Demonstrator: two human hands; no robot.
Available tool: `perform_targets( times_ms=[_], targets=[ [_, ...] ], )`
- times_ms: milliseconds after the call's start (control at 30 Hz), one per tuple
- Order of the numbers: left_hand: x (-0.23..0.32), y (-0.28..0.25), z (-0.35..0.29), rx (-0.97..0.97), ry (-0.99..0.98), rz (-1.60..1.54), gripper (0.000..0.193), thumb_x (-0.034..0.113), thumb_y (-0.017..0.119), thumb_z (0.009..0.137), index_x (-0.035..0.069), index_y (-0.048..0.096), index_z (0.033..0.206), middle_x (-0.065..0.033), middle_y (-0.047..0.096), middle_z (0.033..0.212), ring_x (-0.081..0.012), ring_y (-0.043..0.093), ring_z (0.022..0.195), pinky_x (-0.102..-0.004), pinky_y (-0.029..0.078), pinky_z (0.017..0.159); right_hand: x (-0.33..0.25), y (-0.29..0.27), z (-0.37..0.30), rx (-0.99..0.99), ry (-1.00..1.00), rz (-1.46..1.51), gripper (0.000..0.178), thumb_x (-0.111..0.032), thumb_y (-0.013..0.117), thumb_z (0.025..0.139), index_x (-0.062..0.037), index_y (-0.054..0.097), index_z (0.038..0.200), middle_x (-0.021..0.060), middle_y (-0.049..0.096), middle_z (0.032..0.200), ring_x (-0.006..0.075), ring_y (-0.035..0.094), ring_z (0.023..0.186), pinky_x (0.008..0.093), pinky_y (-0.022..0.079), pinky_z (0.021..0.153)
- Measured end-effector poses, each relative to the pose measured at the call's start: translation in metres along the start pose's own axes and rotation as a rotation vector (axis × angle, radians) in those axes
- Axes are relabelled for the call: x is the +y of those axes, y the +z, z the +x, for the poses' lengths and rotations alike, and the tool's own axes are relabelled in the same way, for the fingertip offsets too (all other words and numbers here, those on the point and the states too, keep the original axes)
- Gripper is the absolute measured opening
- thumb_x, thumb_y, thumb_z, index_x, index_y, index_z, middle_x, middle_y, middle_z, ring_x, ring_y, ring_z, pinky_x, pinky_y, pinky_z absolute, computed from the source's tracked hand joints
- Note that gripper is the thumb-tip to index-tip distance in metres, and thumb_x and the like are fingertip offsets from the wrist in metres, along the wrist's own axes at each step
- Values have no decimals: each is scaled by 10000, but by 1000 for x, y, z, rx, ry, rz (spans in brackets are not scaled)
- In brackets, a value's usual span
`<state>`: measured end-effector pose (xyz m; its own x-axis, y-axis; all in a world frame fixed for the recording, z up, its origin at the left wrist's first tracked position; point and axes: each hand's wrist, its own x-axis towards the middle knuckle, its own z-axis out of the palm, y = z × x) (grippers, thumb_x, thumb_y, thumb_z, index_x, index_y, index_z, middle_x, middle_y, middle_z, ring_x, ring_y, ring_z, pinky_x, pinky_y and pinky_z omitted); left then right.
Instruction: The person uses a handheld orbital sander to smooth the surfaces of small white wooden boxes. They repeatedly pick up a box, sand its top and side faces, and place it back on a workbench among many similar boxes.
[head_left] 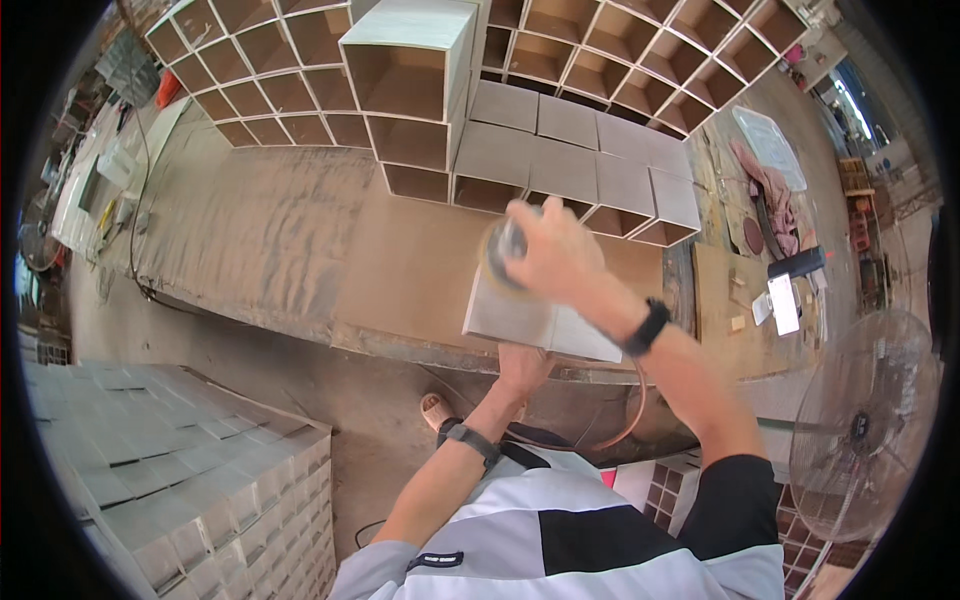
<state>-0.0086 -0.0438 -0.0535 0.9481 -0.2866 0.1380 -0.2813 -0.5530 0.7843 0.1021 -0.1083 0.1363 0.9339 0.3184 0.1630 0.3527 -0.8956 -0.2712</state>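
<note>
My right hand (pixel 562 252) is closed over a round disc sander (pixel 508 250), slightly smeared by motion. The sander's pad meets the upper part of a white box (pixel 505 315) near the front edge of the workbench. My left hand (pixel 525 367) grips that box at its near side, and its fingertips are hidden by the box. From around the right wrist's side a reddish-brown hose (pixel 638 410) curves down past the bench edge. Just beyond the sander stands a row of pale boxes (pixel 565 165) with brown, hollow insides facing me.
Stacked open-fronted boxes (pixel 270 65) wall off the bench's far side, with a taller stack (pixel 410 75) nearer. Many white boxes (pixel 180 470) are piled at lower left. A fan (pixel 860 425) stands at right. Cloth (pixel 770 190), a clear plastic lid (pixel 770 145) and small wooden blocks (pixel 738 323) lie on the right.
</note>
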Motion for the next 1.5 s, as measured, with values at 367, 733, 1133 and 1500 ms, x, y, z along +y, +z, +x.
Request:
perform_targets(
  times_ms=[367,733,1133,1500],
  targets=[
    [7,-4,2,95,59,32,608,232,820,710,64,600,1251,-197,601,1256,-422,530,1187,-514,416,1005,62,-26,-64,72,182,-26,521,-254,786,730,-126,583,1193,236,528,1010,416,621,855,492,533,724],
    [9,-7,15,251,133,16,477,188,789,727,67,667,1172,-181,649,1190,-418,577,1130,-506,445,961,59,-42,-105,-11,118,-24,472,-243,752,764,-121,606,1195,226,537,983,416,615,894,477,528,723],
    [15,-8,7,240,97,-23,301,98,688,776,46,692,1072,-189,679,1057,-426,617,1006,-502,496,853,43,-36,-132,26,105,-7,417,-321,723,794,-151,600,1153,230,523,926,419,606,799,485,518,684],
    [-11,-1,-3,20,163,358,173,220,690,814,50,713,798,-180,649,675,-405,640,657,-473,516,595,135,-58,-169,539,645,185,581,-307,735,786,-85,538,1286,203,580,1114,349,615,1007,424,501,897]
  ],
)
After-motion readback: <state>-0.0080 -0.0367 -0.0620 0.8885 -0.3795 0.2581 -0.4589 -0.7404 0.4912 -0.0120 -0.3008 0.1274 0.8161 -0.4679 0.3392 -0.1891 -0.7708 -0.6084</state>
